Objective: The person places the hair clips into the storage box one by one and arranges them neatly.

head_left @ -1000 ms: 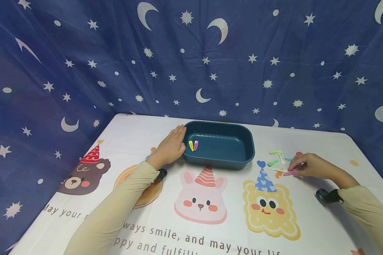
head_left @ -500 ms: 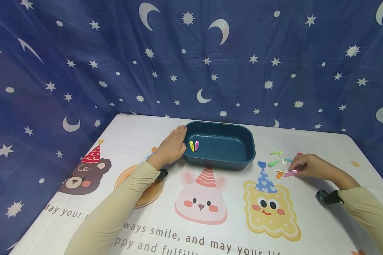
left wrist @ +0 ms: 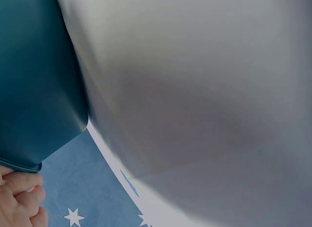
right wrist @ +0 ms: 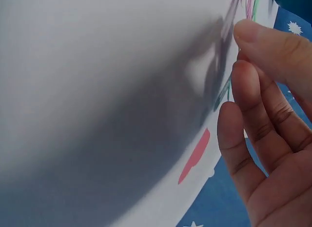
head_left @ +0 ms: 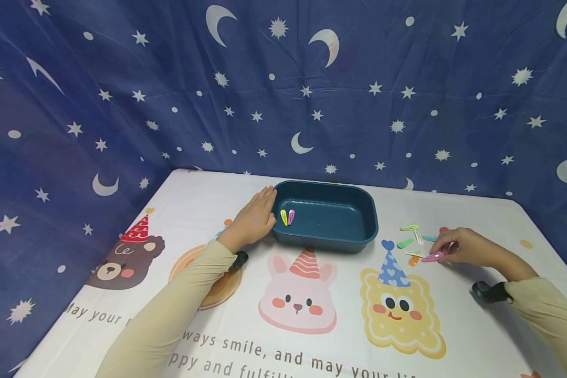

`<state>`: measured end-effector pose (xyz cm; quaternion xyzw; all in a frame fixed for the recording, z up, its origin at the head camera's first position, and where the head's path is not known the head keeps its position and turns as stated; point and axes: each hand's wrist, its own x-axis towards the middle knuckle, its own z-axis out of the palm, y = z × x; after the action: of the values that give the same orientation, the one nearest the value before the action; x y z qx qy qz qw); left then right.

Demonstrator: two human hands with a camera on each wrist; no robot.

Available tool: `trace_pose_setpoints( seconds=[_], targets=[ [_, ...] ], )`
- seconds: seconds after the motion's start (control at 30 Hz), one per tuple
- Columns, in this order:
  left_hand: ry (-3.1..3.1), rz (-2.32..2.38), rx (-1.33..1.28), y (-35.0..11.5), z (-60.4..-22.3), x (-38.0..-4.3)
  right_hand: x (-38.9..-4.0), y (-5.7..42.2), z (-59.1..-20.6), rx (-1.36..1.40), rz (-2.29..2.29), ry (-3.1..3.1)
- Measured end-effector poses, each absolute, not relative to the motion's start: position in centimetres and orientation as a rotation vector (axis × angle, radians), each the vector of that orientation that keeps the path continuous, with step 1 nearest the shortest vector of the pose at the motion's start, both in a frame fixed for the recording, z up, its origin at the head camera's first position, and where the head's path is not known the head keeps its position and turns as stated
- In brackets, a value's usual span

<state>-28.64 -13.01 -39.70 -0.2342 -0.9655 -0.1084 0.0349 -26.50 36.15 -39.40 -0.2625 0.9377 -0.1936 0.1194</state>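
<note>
Deep blue cloth (head_left: 264,60) covered in white moons and stars hangs behind a table (head_left: 347,294) dressed in a white cartoon-print cover, and from the head view we have two beige-sleeved arms at work! Over at the far side, the left hand (head_left: 251,216) lies flat against the left end of the dark teal tray (head_left: 323,244), fingers extended, gripping nothing. Inside that tray, near its left end, a yellow clip (head_left: 284,217) and a rosy clip (head_left: 291,217) sit side by side. Across to the right, well apart from the tray, the right hand (head_left: 472,249) pinches the pink clip (head_left: 432,257), thumb and finger narrow on its end, low over the table. Crowding round it: a lime clip (head_left: 409,227), a green clip (head_left: 405,243), two pale clips (head_left: 418,238), a blue clip (head_left: 429,238) and an orange clip (head_left: 413,260). Left wrist view now: fingertips (left wrist: 30,180) right up at the tray rim, just the hand's edge showing. And the right wrist view: thumb forward, the pink clip partly hidden beyond its tip, lower fingers loosely bent, a blurred shadow spread over the cover.
</note>
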Motion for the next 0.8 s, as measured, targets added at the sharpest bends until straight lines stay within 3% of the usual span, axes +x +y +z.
trace_pose_setpoints(
  seconds=[0.4, 0.8],
  targets=[
    [-2.978, -0.336, -0.714, -13.0, -39.7, -28.6, -26.8, 36.9, -37.8, -1.017, -0.621, 2.829],
    [-2.975, -0.329, -0.715, -13.0, -39.7, -28.7, -27.5, 35.7, -34.8, -1.002, -0.586, 2.911]
  ],
)
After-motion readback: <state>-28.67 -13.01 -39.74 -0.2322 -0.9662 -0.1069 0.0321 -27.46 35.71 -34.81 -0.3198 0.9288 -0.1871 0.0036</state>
